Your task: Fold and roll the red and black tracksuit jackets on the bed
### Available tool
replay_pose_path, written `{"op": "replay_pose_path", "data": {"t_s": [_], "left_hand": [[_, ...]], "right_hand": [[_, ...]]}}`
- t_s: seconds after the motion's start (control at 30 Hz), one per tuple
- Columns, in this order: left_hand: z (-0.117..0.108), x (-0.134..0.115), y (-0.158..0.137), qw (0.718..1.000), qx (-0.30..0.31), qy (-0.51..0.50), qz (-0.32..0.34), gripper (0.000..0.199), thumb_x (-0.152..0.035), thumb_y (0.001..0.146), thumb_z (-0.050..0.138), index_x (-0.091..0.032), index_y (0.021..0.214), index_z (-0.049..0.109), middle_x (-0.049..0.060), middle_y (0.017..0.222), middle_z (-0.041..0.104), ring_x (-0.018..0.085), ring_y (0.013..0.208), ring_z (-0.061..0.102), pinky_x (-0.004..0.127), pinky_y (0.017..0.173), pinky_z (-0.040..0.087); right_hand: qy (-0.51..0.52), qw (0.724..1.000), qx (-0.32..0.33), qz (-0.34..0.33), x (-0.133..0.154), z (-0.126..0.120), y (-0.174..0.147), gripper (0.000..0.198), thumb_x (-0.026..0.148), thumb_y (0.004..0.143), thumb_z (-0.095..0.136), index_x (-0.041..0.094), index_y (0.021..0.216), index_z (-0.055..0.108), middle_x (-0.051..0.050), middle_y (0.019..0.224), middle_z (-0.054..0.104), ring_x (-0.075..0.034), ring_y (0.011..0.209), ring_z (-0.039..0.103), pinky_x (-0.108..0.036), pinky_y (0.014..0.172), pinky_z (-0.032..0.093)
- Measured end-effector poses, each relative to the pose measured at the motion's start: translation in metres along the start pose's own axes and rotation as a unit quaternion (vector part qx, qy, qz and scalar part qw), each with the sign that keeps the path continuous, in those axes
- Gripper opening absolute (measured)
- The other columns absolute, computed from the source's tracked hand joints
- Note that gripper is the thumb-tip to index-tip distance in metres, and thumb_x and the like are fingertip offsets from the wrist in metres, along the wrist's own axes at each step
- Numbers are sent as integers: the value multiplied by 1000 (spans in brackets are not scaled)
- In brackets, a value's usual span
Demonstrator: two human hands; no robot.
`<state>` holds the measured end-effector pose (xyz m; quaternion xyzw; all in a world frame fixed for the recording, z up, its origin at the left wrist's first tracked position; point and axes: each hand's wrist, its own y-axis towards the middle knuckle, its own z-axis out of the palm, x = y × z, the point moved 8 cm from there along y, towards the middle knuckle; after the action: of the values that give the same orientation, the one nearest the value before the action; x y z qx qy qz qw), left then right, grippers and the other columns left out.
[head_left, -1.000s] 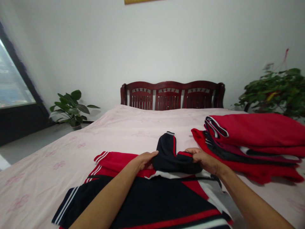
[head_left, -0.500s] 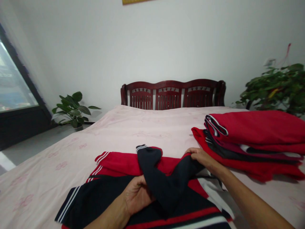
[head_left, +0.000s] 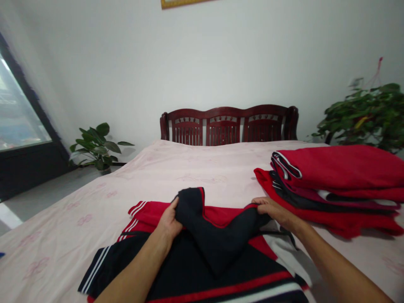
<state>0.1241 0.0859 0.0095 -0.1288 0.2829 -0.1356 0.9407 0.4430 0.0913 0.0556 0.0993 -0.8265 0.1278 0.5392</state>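
Observation:
A navy polo-style shirt point(head_left: 176, 261) lies at the near edge of the bed, with red and white bands and a sleeve with white stripes at its cuff. Its red-edged collar point(head_left: 217, 235) is lifted and spread into a V between my two hands. My left hand point(head_left: 172, 219) pinches the collar's left end. On the other end, my right hand point(head_left: 265, 208) is closed with thumb and fingers. Beneath the navy shirt lie red clothes point(head_left: 145, 212) with white-striped cuffs, and a white and red part shows at the right.
A folded pile of red and dark clothes point(head_left: 337, 172) stands on the bed at the right. Pink floral bedding point(head_left: 132, 185) reaches to a dark wooden headboard point(head_left: 224, 124). Potted plants stand at the left point(head_left: 99, 147) and right point(head_left: 362, 115).
My left hand has moved up and away from the shirt's middle to the collar's left end, which is now gripped and opened out. My right hand keeps its hold on the right end.

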Motion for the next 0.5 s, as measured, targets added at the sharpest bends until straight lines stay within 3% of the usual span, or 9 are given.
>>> {"op": "replay_pose_path", "data": {"t_s": [0.07, 0.13, 0.23, 0.3, 0.4, 0.5], "left_hand": [[-4, -36, -13, 993, -2, -55, 106, 41, -22, 101, 43, -14, 139, 56, 6, 88, 80, 18, 83, 77, 33, 95, 57], [-14, -62, -31, 984, 2, -74, 164, 45, -19, 100, 41, -17, 144, 51, 7, 98, 80, 19, 93, 76, 36, 101, 53], [-45, -78, -50, 982, -34, -62, 177, 48, -14, 98, 41, -17, 145, 50, 8, 101, 79, 22, 100, 74, 42, 107, 50], [-69, -77, -56, 982, -77, -50, 166, 46, -16, 97, 42, -17, 142, 53, 9, 99, 79, 24, 101, 74, 46, 108, 49], [-90, -73, -58, 980, -120, -18, 160, 41, -20, 99, 42, -14, 136, 59, 10, 96, 80, 25, 102, 73, 47, 105, 51], [-83, -80, -61, 970, -121, 30, 207, 36, -19, 99, 40, -12, 125, 65, 10, 96, 79, 22, 104, 73, 42, 104, 53]], "right_hand": [[-7, 1000, -24, 3, -4, -5, 5, 9, 28, 56, 50, 21, 61, 49, 5, 56, 45, -11, 53, 38, -25, 51, 27], [-41, 996, -78, 8, -8, -14, 12, 10, 29, 61, 52, 21, 66, 53, 4, 58, 49, -13, 55, 44, -25, 52, 31], [-149, 967, -207, 13, -8, -29, 17, 18, 30, 68, 57, 19, 82, 63, -4, 77, 65, -20, 75, 59, -29, 68, 44], [-239, 932, -272, -18, 5, -27, 11, 25, 28, 72, 59, 18, 94, 67, -10, 99, 69, -25, 97, 60, -34, 88, 44], [-360, 887, -256, -135, 37, 15, -6, 27, 25, 79, 56, 20, 103, 68, -11, 114, 68, -27, 112, 56, -40, 103, 38], [-413, 869, -144, -229, 57, 76, -26, 35, 29, 83, 57, 24, 117, 68, -9, 126, 66, -27, 122, 53, -45, 111, 31]]}}
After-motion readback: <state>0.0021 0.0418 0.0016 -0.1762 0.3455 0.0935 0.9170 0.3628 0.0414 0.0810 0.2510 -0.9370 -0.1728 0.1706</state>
